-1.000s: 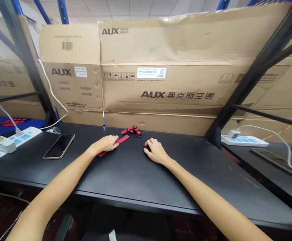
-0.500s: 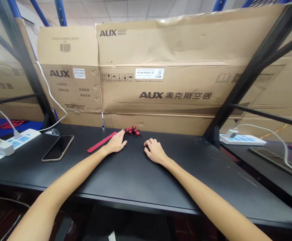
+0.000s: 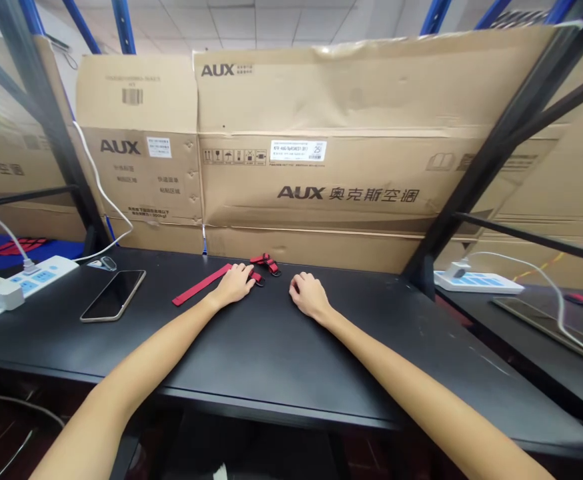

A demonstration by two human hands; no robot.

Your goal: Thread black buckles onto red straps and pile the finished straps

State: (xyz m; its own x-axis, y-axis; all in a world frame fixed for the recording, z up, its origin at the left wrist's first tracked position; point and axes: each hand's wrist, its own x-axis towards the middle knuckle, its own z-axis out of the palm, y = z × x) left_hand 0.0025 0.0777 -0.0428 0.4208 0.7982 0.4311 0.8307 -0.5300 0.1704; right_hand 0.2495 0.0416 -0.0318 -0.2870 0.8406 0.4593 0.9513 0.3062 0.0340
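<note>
A flat red strap (image 3: 199, 288) with a dark ring at its far end lies slantwise on the black table (image 3: 271, 360). My left hand (image 3: 234, 284) is over its upper end, fingers bent down around the webbing, with the ring end poking out on the right. Just behind it sits a small bunched red strap (image 3: 266, 263) with black loops and a buckle, apart from the fingers. My right hand (image 3: 310, 295) rests on the tabletop to the right, fingers curled in; no object shows in it.
A phone (image 3: 113, 295) lies on the left, near a white power strip (image 3: 46, 277) with plugs and a cable. Cardboard panels (image 3: 321, 193) stand along the back edge. Black metal posts (image 3: 486, 153) rise at both sides. Another power strip (image 3: 479, 283) is at right.
My left hand has bent its fingers and shifted slightly, and the strap's ring end now shows apart from the bunched strap. My right hand has curled a little more in nearly the same place.
</note>
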